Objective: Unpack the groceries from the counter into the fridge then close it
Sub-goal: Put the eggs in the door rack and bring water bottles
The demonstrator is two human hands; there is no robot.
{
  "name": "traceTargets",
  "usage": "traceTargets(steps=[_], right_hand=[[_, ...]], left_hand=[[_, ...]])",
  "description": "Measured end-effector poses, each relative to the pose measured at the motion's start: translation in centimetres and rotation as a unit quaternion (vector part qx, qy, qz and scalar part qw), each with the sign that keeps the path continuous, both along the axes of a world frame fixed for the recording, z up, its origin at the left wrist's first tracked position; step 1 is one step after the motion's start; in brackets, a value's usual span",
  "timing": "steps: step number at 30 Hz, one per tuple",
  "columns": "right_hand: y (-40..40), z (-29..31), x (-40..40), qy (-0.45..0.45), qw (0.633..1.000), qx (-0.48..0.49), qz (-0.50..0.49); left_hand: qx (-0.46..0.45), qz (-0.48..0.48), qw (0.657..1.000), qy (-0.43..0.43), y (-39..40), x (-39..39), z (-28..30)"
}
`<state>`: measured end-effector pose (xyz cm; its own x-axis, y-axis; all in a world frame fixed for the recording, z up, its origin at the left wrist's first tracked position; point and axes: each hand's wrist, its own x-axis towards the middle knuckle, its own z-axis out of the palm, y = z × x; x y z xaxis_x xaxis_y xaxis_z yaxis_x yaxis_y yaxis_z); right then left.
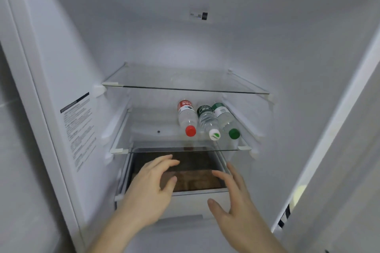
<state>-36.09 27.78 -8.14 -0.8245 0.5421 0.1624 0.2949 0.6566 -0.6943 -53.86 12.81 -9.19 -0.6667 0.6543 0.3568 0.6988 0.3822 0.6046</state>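
Note:
The fridge stands open in front of me, its white back wall (185, 47) filling the view. Three water bottles lie side by side on the lower glass shelf (156, 146), caps toward me: one with a red cap (186, 118), one with a white cap (208, 122), one with a green cap (225, 119). Below the shelf a drawer (213, 195) is pulled out, with a brown item (197, 181) inside. My left hand (152, 187) hovers over the drawer's left part, fingers spread, holding nothing. My right hand (238, 207) is at the drawer's right front, fingers apart and empty.
An upper glass shelf (185, 88) carries nothing. A printed label (78, 129) is stuck on the fridge's left inner wall. The open door's edge (333, 129) runs along the right side.

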Motion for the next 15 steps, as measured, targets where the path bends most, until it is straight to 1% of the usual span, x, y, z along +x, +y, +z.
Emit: traceTargets(steps=[7,15], right_hand=[[-0.8,-0.6,1.0,-0.039,0.997,0.028,0.055],[-2.2,-1.8,3.7,-0.017,0.990,0.007,0.143]], left_hand=[[-0.021,0.049,0.998,-0.022,-5.0,3.4,-2.7],[-0.039,0.114,0.992,-0.022,-9.9,10.0,-2.6]])
